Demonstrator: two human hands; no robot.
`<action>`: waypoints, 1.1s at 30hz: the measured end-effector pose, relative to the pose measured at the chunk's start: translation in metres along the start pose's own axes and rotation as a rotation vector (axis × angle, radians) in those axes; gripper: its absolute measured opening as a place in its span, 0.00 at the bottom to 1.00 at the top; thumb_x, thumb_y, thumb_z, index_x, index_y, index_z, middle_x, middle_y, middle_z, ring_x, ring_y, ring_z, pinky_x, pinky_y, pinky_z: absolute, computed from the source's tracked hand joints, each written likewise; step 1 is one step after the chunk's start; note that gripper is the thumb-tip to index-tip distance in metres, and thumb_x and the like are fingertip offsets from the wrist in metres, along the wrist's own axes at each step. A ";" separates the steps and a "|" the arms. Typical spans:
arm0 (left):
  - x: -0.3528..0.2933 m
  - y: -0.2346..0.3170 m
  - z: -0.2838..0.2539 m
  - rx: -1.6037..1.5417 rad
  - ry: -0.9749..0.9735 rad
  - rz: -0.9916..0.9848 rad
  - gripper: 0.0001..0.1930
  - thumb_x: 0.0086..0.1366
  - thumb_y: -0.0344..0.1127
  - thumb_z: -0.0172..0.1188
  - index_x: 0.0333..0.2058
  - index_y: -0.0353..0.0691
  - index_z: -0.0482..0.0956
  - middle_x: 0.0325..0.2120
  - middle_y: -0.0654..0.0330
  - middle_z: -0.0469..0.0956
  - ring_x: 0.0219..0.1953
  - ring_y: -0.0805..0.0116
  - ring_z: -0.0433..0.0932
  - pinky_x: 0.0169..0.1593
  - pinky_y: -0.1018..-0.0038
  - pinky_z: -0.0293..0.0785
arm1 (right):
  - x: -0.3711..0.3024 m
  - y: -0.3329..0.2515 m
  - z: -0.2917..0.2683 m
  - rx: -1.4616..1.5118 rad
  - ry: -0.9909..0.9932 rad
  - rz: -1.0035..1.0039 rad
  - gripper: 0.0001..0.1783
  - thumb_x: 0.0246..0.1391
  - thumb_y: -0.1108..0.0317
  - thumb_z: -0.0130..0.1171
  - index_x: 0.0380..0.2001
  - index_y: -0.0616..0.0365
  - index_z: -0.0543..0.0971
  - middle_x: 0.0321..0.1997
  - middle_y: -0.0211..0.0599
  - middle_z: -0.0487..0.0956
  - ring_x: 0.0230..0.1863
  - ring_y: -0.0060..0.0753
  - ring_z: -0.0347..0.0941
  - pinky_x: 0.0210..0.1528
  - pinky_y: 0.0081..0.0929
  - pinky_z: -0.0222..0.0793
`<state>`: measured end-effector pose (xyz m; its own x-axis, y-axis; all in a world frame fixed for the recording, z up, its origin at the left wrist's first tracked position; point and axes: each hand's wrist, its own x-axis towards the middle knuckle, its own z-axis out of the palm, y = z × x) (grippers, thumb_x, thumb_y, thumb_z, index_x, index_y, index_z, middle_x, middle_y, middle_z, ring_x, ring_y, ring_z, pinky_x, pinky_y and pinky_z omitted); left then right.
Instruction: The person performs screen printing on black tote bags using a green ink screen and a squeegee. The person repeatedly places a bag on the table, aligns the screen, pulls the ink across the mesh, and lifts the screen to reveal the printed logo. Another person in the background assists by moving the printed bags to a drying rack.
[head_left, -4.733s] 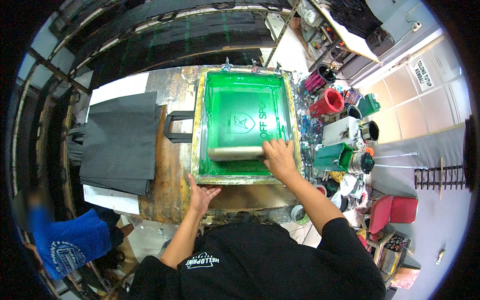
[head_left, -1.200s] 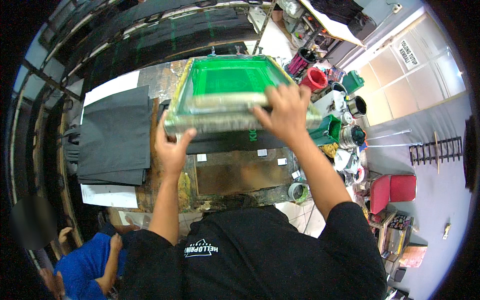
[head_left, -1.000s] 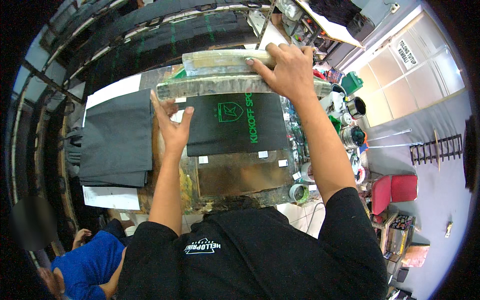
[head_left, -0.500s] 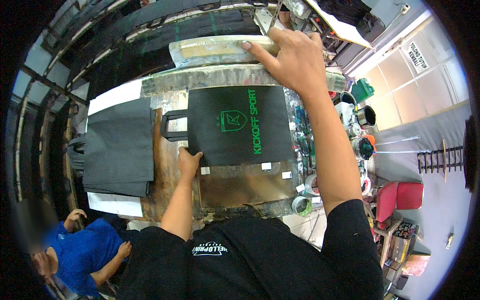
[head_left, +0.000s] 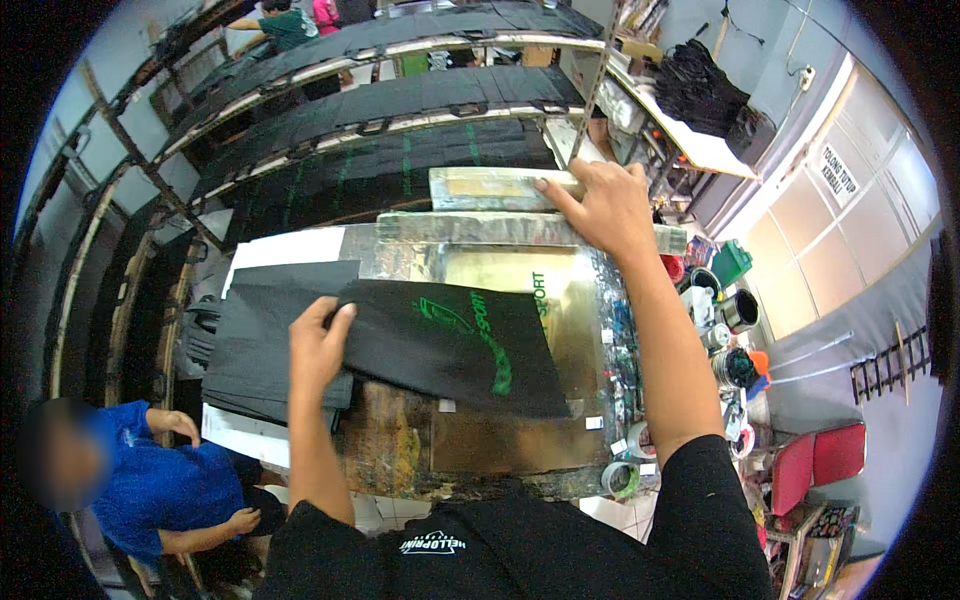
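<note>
My left hand (head_left: pixel 322 335) is closed on the left edge of a black fabric bag (head_left: pixel 450 345) with a green print. The bag is lifted and slanted, its lower right corner hanging over the worktable (head_left: pixel 385 435). Beneath the hand, to the left, lies a stack of black bags (head_left: pixel 270 340). My right hand (head_left: pixel 610 205) grips a pale, ink-stained bar (head_left: pixel 490 188) at the table's far side, thumb in front; the fingertips are partly hidden. A greyish stained bar (head_left: pixel 470 228) runs just below it. Behind the lifted bag, a yellowish panel (head_left: pixel 490 268) shows with green lettering beside it.
Paint cans (head_left: pixel 740 310) and tape rolls (head_left: pixel 620 480) crowd the right edge. Racks (head_left: pixel 400 120) of black bags stand behind and left. A person in blue (head_left: pixel 170 490) sits at the lower left. A red chair (head_left: pixel 820 465) is at the right.
My left hand has taken hold of the printed bag, lifted it off the board and drawn it leftward over the stack. My right hand stays on the bar. The head view has tilted up.
</note>
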<state>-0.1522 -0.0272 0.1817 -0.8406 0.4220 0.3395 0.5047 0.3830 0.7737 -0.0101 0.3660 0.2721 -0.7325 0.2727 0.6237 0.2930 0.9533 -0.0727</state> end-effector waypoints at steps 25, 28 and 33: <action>-0.173 -0.334 -0.283 0.664 0.560 -0.571 0.18 0.68 0.45 0.69 0.41 0.32 0.85 0.33 0.49 0.84 0.38 0.48 0.82 0.50 0.56 0.77 | -0.026 -0.023 0.003 0.035 0.027 -0.029 0.34 0.62 0.32 0.57 0.26 0.55 0.79 0.27 0.42 0.82 0.36 0.47 0.79 0.48 0.46 0.58; -0.153 -0.307 -0.190 1.057 1.157 -0.565 0.20 0.69 0.46 0.69 0.50 0.35 0.83 0.46 0.48 0.82 0.50 0.45 0.80 0.57 0.52 0.73 | -0.032 -0.013 -0.004 -0.027 0.021 -0.034 0.34 0.63 0.32 0.57 0.26 0.55 0.79 0.27 0.42 0.82 0.36 0.47 0.79 0.48 0.46 0.58; -0.100 -0.119 -0.069 0.593 0.684 0.205 0.14 0.72 0.40 0.65 0.49 0.37 0.83 0.47 0.48 0.82 0.52 0.46 0.79 0.57 0.52 0.73 | -0.034 -0.009 -0.006 -0.028 0.048 -0.039 0.33 0.63 0.33 0.57 0.26 0.55 0.79 0.27 0.42 0.82 0.36 0.48 0.79 0.48 0.47 0.59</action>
<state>-0.1422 -0.1719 0.0924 -0.5614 0.0232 0.8272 0.5157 0.7916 0.3278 0.0159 0.3471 0.2567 -0.7139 0.2281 0.6620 0.2825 0.9589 -0.0258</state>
